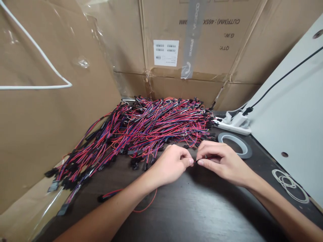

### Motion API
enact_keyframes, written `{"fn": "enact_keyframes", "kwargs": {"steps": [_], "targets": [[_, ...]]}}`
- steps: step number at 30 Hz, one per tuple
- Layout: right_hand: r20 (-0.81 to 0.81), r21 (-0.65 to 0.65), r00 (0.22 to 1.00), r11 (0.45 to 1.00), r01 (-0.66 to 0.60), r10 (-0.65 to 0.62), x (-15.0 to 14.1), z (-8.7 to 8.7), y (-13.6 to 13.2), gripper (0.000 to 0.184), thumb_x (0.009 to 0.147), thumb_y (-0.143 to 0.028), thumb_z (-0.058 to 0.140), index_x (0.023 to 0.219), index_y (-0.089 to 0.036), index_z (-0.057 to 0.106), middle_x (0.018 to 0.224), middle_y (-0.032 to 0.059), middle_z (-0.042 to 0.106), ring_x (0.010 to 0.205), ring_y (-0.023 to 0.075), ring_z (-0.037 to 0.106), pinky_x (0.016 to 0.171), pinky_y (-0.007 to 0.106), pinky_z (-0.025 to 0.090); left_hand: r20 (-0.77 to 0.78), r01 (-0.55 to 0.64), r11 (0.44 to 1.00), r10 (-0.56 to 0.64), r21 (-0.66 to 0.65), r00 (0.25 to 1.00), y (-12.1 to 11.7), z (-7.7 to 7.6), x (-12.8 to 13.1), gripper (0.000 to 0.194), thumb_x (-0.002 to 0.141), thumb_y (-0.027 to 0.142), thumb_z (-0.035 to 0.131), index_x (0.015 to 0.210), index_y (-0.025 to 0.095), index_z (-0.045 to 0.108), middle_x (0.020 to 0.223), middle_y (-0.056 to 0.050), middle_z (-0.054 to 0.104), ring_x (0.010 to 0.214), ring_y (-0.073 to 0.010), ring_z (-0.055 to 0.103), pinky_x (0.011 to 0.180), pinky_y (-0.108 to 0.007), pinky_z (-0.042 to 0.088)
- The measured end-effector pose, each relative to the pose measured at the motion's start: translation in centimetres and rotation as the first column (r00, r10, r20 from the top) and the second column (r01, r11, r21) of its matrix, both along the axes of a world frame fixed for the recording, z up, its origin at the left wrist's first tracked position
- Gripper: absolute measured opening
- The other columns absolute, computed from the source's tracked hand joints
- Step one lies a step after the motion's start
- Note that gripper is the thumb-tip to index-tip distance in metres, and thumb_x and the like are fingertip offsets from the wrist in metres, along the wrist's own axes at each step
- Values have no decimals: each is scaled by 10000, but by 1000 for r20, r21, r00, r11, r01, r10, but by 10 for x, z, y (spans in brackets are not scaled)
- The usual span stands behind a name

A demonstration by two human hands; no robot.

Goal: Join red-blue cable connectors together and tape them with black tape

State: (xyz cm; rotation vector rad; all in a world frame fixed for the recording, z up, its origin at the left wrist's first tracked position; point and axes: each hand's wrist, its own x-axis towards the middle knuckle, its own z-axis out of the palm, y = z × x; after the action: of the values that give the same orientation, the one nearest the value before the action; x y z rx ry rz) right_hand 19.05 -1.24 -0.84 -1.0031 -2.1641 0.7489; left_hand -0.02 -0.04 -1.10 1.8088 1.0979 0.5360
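Two bare forearms enter from the bottom edge over the dark desk (pixel 202 215), converging toward centre. Left hand (pixel 169 165) knuckles up, fingers (pixel 188 162) pinched shut on the end of a thin wire lead (pixel 143 208); right hand (pixel 223 160) mirrors it, fingers pinched on a small dark connector piece (pixel 208 157), tips of both hands almost touching. Held lead runs roughly left-right between the pinches, its red slack looping back under the left wrist toward a black plug (pixel 102 198) lying on the desk. Just beyond the hands, one big heap of red, blue and black wire leads (pixel 151 124), too many to count, long axes mostly fanning left-front to right-back. One tape roll (pixel 236 144) flat near the right hand, one white power strip (pixel 236 122) behind it, a few white rubber bands (pixel 290 183) at right. Cardboard walls (pixel 50 134) surround.
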Motion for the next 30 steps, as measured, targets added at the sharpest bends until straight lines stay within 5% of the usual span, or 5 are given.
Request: {"fn": "enact_keyframes", "kwargs": {"steps": [17,30], "targets": [[6,122,1000,992,21,-22,-2,-5,0,127,885,-188,554,787,-175,634,777,34,575,683,140,521,600,259,410,-28,-8,1000,9,22,1000,-1,5,0,175,779,146,552,667,125,685,497,41,515,497,-92,439,556,-236,308],[57,91,998,995,26,-32,-4,-9,2,146,905,-213,535,774,-182,591,742,15,573,666,139,510,615,258,393,-60,0,1000,1,25,998,1,3,-1,196,769,187,537,672,136,700,501,29,520,530,-113,453,559,-244,311]]}}
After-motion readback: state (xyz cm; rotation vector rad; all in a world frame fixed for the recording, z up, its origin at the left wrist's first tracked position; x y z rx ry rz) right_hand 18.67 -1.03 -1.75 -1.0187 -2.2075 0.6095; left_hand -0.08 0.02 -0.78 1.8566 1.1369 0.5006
